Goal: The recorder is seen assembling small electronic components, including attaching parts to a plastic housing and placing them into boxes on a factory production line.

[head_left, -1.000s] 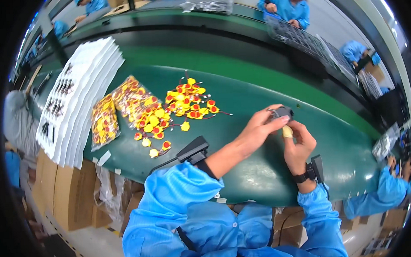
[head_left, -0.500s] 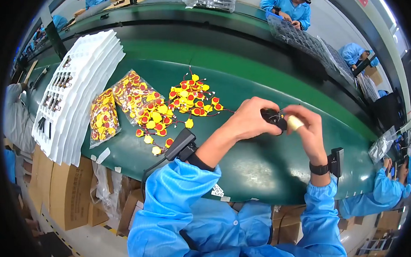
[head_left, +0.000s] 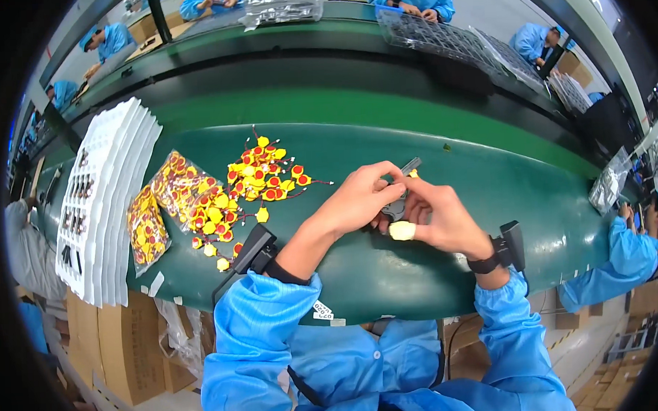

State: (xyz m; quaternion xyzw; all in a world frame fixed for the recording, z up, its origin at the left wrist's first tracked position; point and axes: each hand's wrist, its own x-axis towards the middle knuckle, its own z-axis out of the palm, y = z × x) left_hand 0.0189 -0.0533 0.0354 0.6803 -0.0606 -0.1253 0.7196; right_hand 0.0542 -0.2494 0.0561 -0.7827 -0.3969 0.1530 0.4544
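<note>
While a dark grey part (head_left: 396, 209) is held between both hands over the bench (head_left: 375, 283), it is kept right of the loose discs (head_left: 259, 172). By the left hand (head_left: 358, 199), it is pinched narrowly between thumb and fingers; by the right hand (head_left: 445, 216), it is gripped from the opposite side, digits curled close. The two-handed hold is presumably used so that the part is steadied while being handled. The finger cover (head_left: 402, 231) on the right hand is probably worn for protection or grip. The yellow and red discs are heaped near the left forearm, with the bags (head_left: 148, 230) beside them, likely for easy reach; the trays (head_left: 116, 137) are stacked farther left, apparently so that small dark pieces are kept sorted.

Compared with half a second earlier, the part's rounded black face is no longer seen: it is mostly hidden by fingers, and a grey end is shown projecting beyond them. Beside that end a small yellow piece (head_left: 413, 173) is noted; whether it is attached cannot be told. Discs and bags are judged unmoved, their shift being attributed to the camera.
</note>
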